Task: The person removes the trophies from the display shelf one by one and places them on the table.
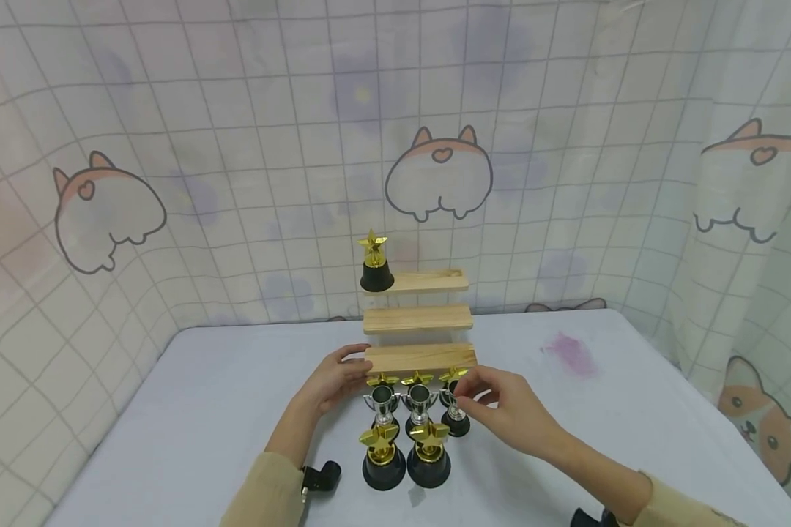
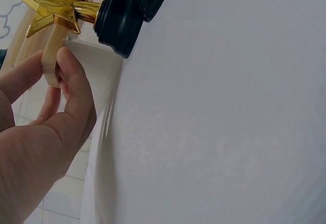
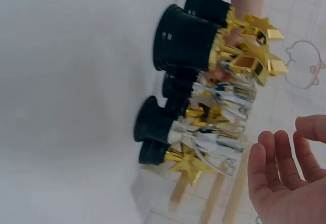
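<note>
My left hand (image 1: 336, 377) is at the left end of the lowest wooden board (image 1: 422, 359) of a tiered shelf. In the left wrist view, thumb and fingers pinch that board's end (image 2: 52, 63). My right hand (image 1: 510, 410) hovers beside the rightmost silver cup trophy (image 1: 457, 423). Seen from the right wrist, its fingers (image 3: 285, 168) curve loosely, holding nothing, a little apart from the silver cup (image 3: 219, 140). Two other silver cup trophies stand in the same row, with gold star trophies behind. Two more gold star trophies, a left one (image 1: 384, 468) and a right one (image 1: 428, 468), stand in front.
A gold star trophy (image 1: 376, 274) stands at the left of the top board (image 1: 431, 282). The middle board (image 1: 418, 318) lies between top and lowest. A white-covered table (image 1: 204, 417) holds everything; a patterned grid curtain (image 1: 270, 183) hangs behind.
</note>
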Tool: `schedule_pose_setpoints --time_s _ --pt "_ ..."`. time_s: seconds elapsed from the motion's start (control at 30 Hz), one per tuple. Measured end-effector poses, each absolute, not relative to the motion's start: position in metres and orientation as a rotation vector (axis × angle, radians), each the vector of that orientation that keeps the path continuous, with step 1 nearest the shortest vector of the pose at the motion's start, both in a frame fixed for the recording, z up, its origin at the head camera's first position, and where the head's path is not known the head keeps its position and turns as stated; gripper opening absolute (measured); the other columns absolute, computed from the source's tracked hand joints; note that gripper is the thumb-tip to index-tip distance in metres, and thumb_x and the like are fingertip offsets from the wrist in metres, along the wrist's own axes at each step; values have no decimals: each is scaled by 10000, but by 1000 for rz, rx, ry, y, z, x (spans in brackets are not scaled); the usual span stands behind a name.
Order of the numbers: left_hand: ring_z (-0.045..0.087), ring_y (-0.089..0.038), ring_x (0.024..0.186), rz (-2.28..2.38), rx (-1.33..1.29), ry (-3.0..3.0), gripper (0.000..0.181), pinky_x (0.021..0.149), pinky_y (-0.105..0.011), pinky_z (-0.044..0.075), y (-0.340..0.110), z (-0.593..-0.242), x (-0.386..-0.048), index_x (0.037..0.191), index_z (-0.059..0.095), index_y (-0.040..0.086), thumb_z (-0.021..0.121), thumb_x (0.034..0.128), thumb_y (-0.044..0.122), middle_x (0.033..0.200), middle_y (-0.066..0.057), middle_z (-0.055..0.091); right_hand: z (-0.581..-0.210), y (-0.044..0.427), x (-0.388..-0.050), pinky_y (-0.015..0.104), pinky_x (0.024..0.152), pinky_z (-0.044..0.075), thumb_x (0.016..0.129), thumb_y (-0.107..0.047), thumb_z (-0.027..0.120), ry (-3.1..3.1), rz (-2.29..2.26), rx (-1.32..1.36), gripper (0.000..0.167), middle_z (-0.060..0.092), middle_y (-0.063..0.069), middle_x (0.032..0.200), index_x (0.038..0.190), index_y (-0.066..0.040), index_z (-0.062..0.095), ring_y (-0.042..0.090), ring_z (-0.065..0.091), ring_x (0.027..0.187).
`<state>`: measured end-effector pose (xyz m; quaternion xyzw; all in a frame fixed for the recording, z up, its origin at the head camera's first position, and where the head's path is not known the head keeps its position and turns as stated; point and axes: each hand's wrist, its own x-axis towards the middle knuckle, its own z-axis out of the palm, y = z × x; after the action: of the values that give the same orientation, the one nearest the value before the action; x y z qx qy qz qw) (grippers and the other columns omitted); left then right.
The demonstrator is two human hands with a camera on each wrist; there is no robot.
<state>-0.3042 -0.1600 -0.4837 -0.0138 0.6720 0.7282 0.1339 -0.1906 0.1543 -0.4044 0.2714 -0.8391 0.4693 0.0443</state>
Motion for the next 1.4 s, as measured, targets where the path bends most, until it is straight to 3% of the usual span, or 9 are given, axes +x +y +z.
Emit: schedule_pose_setpoints --time_s 0.6,1.2,1.4 --pt "687 -236 1014 2104 -17 1970 561 899 -378 591 -160 -485 -310 1473 491 16 717 964 93 1287 -225 618 -361 148 -226 291 786 596 982 -122 717 -2501 1426 785 62 691 -26 977 1030 -85 706 166 659 938" --pt "681 -257 1054 2111 -44 1974 553 987 -448 552 -162 -488 -307 1462 502 18 722 963 109 1304 -231 608 -336 130 -270 405 856 585 984 -128 702 -2480 1463 786 204 661 72 1123 1162 -61 626 259 661 1042" --pt "681 -251 1050 2116 -50 1965 551 1002 -458 542 -161 -486 -307 1466 501 23 719 967 107 1305 -227 604 -331 126 -289 416 875 582 984 -186 716 -2523 1449 764 324 640 89 1221 1261 -70 594 257 637 1117"
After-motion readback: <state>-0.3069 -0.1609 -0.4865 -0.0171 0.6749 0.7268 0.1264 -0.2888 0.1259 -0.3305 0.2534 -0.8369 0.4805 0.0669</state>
